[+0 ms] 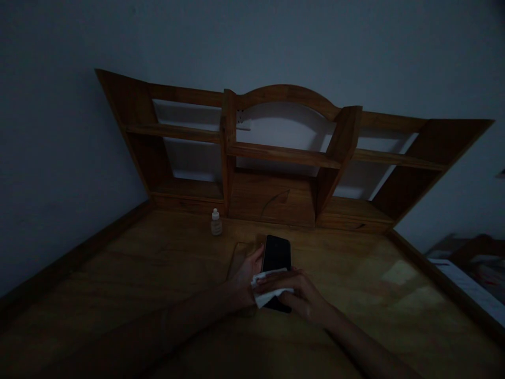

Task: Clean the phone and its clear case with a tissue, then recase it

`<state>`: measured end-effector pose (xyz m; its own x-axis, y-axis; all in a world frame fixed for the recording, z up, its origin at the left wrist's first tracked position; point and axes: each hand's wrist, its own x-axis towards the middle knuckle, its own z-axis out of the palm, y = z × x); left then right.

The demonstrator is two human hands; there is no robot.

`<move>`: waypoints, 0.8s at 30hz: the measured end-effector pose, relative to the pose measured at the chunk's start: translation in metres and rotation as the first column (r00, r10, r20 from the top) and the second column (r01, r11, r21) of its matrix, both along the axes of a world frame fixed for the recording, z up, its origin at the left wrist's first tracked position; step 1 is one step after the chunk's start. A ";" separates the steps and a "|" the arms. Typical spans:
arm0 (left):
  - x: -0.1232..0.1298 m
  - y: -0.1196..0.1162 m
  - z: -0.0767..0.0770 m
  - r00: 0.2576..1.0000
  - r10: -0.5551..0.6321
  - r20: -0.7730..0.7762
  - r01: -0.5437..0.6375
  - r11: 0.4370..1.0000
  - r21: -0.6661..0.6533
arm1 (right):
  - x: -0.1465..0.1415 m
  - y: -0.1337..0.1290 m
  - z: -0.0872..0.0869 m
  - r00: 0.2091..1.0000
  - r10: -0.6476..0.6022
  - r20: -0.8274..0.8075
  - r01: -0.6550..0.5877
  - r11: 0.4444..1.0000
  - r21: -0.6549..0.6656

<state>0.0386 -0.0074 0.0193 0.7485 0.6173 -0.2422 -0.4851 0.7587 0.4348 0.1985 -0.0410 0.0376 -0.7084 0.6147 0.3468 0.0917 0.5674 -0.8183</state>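
Observation:
A black smartphone [276, 253] is held up over the wooden desk, its dark screen facing me. My left hand [245, 275] is closed around the phone's left edge, with the thumb along its side. Pressed on the lower half of the screen is a white tissue [263, 298], and my right hand [300, 296] has its fingers closed on it. The tissue covers part of the phone. Behind my left hand, a flat brown object [237, 255] lies on the desk, partly hidden by the hand, so its kind is unclear.
A small clear bottle with a white cap [216, 224] stands upright left of the phone. A wooden shelf unit [276, 153] rises along the desk's back. Behind it is a wall socket [241, 120]. White papers [469, 284] lie beyond the desk's right edge. The room is dim.

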 end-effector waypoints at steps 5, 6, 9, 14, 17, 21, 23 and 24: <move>-0.003 -0.001 -0.004 0.999 -0.021 -0.035 0.020 1.000 -0.018 | -0.001 -0.001 0.002 0.999 0.021 -0.031 -0.021 1.000 -0.021; -0.003 -0.001 -0.005 0.999 -0.016 -0.039 0.015 1.000 -0.015 | -0.001 -0.001 0.001 0.999 0.019 -0.033 -0.019 1.000 -0.019; -0.004 -0.001 -0.010 0.998 0.017 -0.058 -0.017 1.000 -0.006 | -0.001 -0.001 -0.002 0.999 0.003 -0.034 -0.003 1.000 -0.004; -0.002 0.000 -0.010 0.993 0.052 -0.104 -0.053 0.999 -0.004 | -0.002 -0.001 -0.005 0.999 -0.014 -0.041 0.016 0.999 0.048; -0.002 0.001 -0.010 0.991 0.066 -0.113 -0.067 0.998 0.001 | -0.003 0.000 -0.005 0.999 -0.028 -0.030 0.029 0.997 0.065; -0.002 0.001 -0.012 0.995 0.037 -0.094 -0.037 0.999 0.001 | -0.003 0.000 -0.006 0.999 -0.013 -0.050 0.016 0.998 0.059; -0.002 0.002 -0.012 0.997 0.018 -0.074 -0.018 1.000 0.000 | -0.003 0.000 -0.007 0.998 -0.009 -0.064 0.012 0.999 0.045; -0.002 0.002 -0.013 0.998 0.013 -0.062 -0.012 1.000 0.001 | -0.003 0.000 -0.007 0.997 -0.012 -0.074 0.015 0.999 0.039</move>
<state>0.0368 -0.0052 0.0067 0.7244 0.6267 -0.2873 -0.4667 0.7525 0.4648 0.1952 -0.0407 0.0303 -0.6717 0.6088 0.4221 0.0400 0.5988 -0.7999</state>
